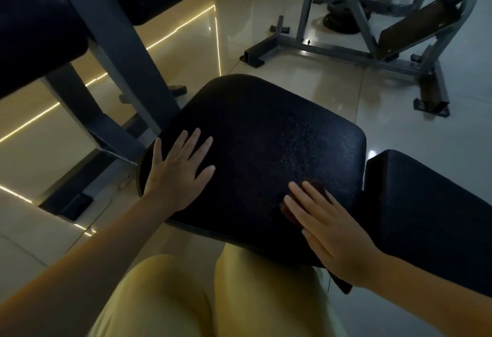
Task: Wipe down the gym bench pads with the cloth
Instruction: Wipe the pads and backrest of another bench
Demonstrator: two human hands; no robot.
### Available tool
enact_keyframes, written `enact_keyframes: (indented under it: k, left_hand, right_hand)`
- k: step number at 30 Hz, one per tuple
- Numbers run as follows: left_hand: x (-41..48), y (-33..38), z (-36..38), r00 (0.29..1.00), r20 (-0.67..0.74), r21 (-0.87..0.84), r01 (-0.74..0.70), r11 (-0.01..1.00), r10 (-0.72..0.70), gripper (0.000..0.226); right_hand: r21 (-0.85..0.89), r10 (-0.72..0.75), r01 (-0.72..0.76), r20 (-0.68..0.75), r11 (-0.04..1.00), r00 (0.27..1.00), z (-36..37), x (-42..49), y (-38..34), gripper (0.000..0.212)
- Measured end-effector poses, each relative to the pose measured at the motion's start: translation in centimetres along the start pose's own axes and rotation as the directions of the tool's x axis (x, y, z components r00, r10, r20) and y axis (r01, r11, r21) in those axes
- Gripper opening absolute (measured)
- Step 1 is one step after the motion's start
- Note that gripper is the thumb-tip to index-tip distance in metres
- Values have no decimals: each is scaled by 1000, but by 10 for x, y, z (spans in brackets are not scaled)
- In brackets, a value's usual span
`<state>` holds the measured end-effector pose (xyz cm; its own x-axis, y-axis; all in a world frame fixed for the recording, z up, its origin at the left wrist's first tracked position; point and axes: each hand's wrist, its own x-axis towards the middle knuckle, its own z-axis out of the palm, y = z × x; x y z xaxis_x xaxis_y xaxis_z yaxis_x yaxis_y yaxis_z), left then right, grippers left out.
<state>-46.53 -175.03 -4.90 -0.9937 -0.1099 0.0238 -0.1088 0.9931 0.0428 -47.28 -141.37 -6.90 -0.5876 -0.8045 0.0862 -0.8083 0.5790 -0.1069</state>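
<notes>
A black textured seat pad of a gym bench fills the middle of the view. Its back pad continues to the right, past a narrow gap. My left hand lies flat on the seat pad's left edge with fingers straight and spread. My right hand presses flat on a dark reddish-brown cloth near the seat pad's right front part. Only a small piece of the cloth shows beyond my fingertips and beside my thumb.
Dark roller pads on a grey steel frame stand close at the upper left. Another grey machine frame stands at the back right on the glossy tiled floor. My legs in yellow trousers are below the seat.
</notes>
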Motion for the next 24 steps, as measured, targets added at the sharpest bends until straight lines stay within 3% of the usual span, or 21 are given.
enact_keyframes:
  k: [2,4,7,13,19,24]
  left_hand:
    - [2,1,0,1000,1,-4,2,1000,-2,77]
    - [5,-1,1,1000,14,-6,-2,1000,2,77]
    - [9,-6,0,999,36,17,-13,1000,13,63]
    - [10,-6,-6,998,57,18,-25,1000,24,54]
    - [6,1,-10,996,88,7,9,1000,-10,56]
    - [-1,5,-11,995,96,-25,20,999,-17,84]
  right_hand:
    - [-73,-223,230,84,971,971,-7,22,-6,58]
    - [-32,-416,428,181,903,891,-12,58,-22,58]
    - [37,-532,538,225,842,817,-10,110,-52,59]
    - [-2,-461,464,120,886,879,-5,106,-58,57]
    - [-92,-325,329,62,940,944,-4,51,-14,61]
    - [-183,-260,272,84,945,962,-9,26,13,67]
